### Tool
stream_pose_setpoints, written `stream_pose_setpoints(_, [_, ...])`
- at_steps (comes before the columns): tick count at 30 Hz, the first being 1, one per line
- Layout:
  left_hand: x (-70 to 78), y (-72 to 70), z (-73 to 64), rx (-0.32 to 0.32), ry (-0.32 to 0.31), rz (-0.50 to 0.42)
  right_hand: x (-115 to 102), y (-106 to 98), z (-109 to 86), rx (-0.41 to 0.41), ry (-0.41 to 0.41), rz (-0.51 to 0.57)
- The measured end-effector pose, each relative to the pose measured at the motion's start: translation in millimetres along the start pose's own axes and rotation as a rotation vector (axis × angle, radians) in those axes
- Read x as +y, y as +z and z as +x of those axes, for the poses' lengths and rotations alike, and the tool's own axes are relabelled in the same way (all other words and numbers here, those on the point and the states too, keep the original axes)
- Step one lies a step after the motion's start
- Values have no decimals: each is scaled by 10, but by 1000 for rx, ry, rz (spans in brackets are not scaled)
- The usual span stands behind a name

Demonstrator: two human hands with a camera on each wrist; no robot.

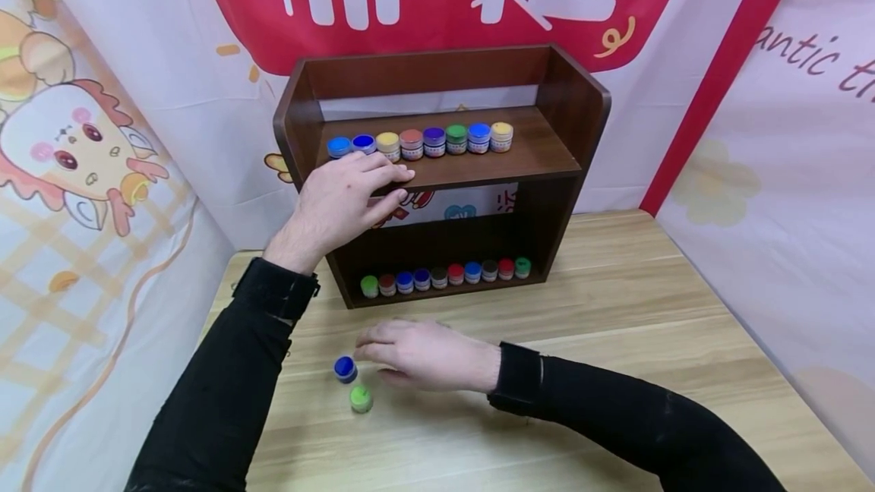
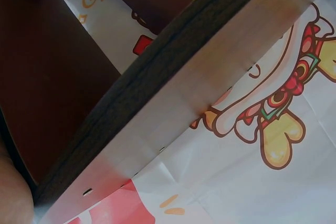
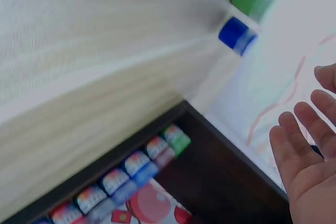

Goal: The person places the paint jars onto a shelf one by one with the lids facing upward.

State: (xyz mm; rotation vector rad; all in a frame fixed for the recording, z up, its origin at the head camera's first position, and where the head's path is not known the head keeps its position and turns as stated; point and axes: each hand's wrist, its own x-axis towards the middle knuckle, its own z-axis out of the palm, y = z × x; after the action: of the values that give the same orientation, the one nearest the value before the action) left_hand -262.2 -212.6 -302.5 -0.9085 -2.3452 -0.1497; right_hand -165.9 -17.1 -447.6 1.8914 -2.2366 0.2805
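My left hand point(image 1: 352, 196) reaches to the front edge of the upper shelf, fingers fairly extended in front of several small paint jars point(image 1: 434, 141) and partly covering the leftmost ones. No jar shows between its fingers and thumb. My right hand point(image 1: 431, 355) hovers over the table, its fingers extended and apart in the right wrist view. Just left of its fingertips stands a blue-lidded jar point(image 1: 345, 369), with a light green-lidded jar point(image 1: 361, 399) nearer the front. In the left wrist view only a sliver of the left hand point(image 2: 14, 195) shows.
A dark brown two-tier shelf point(image 1: 577, 127) stands at the back of the wooden table point(image 1: 615, 325). Along its bottom tier runs a row of jars point(image 1: 456, 273) with mixed lid colours. Printed cloth point(image 1: 150, 59) hangs behind and at both sides.
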Motion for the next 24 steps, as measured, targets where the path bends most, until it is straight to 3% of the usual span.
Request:
stream_pose_setpoints(6, [-5, 1, 5, -10, -3, 12, -97, 216, 44, -10, -47, 37])
stream_pose_setpoints(12, [-3, 1, 3, -13, -11, 7, -228, 437, 76, -54, -26, 61])
stream_pose_setpoints(24, [1, 6, 2, -6, -10, 5, -364, 616, 180, -129, 30, -46])
